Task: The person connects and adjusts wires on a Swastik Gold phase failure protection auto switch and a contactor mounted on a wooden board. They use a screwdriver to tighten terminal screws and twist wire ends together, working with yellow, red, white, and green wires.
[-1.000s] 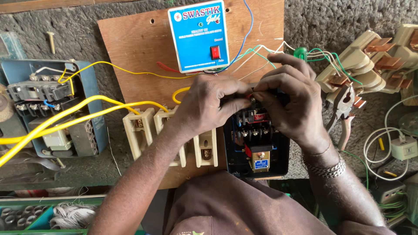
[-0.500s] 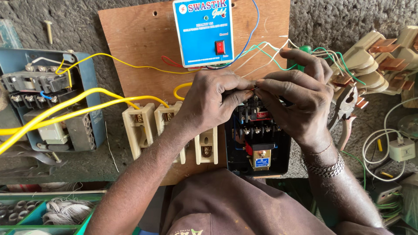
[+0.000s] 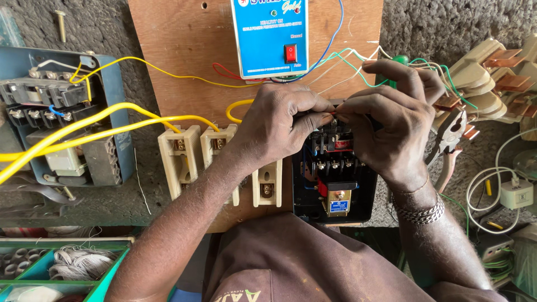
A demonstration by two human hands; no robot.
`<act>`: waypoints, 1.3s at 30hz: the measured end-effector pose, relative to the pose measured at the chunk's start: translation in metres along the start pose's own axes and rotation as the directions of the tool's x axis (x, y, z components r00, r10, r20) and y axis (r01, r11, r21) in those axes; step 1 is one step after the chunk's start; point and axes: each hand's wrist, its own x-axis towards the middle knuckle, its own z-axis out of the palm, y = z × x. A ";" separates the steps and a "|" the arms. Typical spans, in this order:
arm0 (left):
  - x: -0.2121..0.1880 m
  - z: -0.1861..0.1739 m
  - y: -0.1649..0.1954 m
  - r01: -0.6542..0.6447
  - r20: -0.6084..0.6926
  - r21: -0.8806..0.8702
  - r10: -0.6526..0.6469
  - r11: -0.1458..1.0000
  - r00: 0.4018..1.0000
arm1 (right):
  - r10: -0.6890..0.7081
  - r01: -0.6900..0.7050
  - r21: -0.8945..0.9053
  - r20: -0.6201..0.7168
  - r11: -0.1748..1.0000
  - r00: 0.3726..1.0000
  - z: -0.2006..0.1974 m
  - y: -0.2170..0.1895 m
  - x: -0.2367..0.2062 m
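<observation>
We see a thin red wire [image 3: 331,113] pinched between our fingertips, running level at twelve o'clock of the black starter box [image 3: 334,168], which sits upright and open on the wooden board, terminals showing.

Three cream fuse holders [image 3: 225,162], one pliers [image 3: 450,140]

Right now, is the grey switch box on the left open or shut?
Open: the grey switch box shows bare terminals and yellow wires running out of it.

Rough grey plaster wall [image 3: 458,22]; wooden board [image 3: 179,39] mounted; daylight, even.
</observation>
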 end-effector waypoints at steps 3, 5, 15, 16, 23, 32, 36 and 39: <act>0.001 0.000 -0.001 -0.006 -0.009 -0.013 0.006 1.000 1.000 | 0.015 -0.015 0.034 0.015 0.999 1.000 -0.001 0.000 0.003; 0.001 0.000 -0.002 -0.026 -0.022 0.002 0.026 1.000 0.999 | 0.061 -0.065 0.117 0.039 0.991 0.997 -0.003 0.001 0.003; -0.001 -0.003 0.000 -0.041 -0.023 0.032 0.042 0.999 0.999 | 0.084 -0.104 0.228 0.095 0.968 0.992 0.005 0.009 -0.003; -0.001 -0.004 0.001 -0.043 -0.017 0.039 0.044 0.998 0.999 | 0.070 -0.090 0.222 0.098 0.971 0.993 0.005 0.009 -0.003; -0.002 -0.004 0.000 -0.114 -0.012 0.084 0.115 0.990 0.993 | 0.034 -0.053 0.171 0.109 0.984 0.993 0.000 0.008 -0.004; 0.006 -0.012 -0.001 -0.076 0.034 0.029 0.075 0.997 0.997 | 0.095 -0.128 0.298 0.123 0.946 0.988 -0.002 0.013 0.001; 0.005 -0.016 0.013 -0.069 0.025 0.219 0.065 0.973 0.998 | 0.133 -0.151 0.070 0.210 0.986 0.969 -0.015 0.004 -0.003; 0.005 -0.014 0.020 -0.093 0.094 0.405 0.060 0.910 0.994 | 0.077 -0.103 0.076 0.294 0.992 0.953 -0.016 -0.001 -0.008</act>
